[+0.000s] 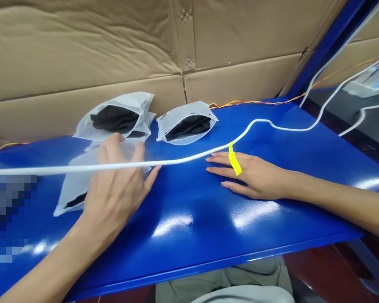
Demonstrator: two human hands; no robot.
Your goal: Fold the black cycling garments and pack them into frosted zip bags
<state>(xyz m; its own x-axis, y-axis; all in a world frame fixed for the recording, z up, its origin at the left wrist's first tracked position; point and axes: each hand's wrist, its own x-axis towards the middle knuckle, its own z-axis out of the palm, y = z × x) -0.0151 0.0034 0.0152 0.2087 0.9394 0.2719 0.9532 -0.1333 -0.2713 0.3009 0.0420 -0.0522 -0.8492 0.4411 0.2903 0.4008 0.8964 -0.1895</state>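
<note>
Here's the left hand [113, 198], fingers [105, 147] spread over a frosted plastic pouch [77, 185] of black cloth [75, 200] on the blue bench [189, 198], light, soft and slippery, best pinched at its loose edge, while the right hand [252, 176] lies flat, fingers loosely together.

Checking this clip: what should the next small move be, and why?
Probably the right hand, resting flat on the glossy blue table, should lift the thin white cable aside: it crosses the left hand and the translucent white bag beneath that hand, and lies by the right fingertips.
</note>
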